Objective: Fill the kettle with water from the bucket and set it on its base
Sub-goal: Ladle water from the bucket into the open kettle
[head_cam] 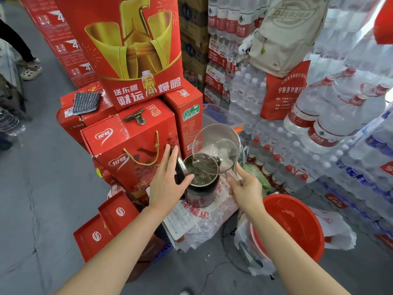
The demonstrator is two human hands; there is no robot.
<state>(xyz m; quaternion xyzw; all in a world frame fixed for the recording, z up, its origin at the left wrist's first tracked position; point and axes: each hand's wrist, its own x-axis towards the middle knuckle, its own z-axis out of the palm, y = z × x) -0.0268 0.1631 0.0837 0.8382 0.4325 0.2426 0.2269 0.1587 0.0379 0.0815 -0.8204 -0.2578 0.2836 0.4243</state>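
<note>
A steel kettle (202,193) stands on a low stack covered with printed bags, its hinged lid (180,167) tipped up to the left. My left hand (168,179) rests against the lid and the kettle's handle side, holding the lid back. My right hand (246,188) grips the handle of a clear plastic jug (217,145), tilted over the kettle's mouth. Water runs from the jug's spout into the kettle, which shows water inside. A red bucket (297,222) sits on the floor at my right, below my right forearm.
Red gift boxes (131,141) are stacked left of and behind the kettle. Shrink-wrapped packs of water bottles (331,128) wall in the right side. A beige backpack (285,35) hangs above. Grey floor lies to the left, where another person's legs (25,56) stand.
</note>
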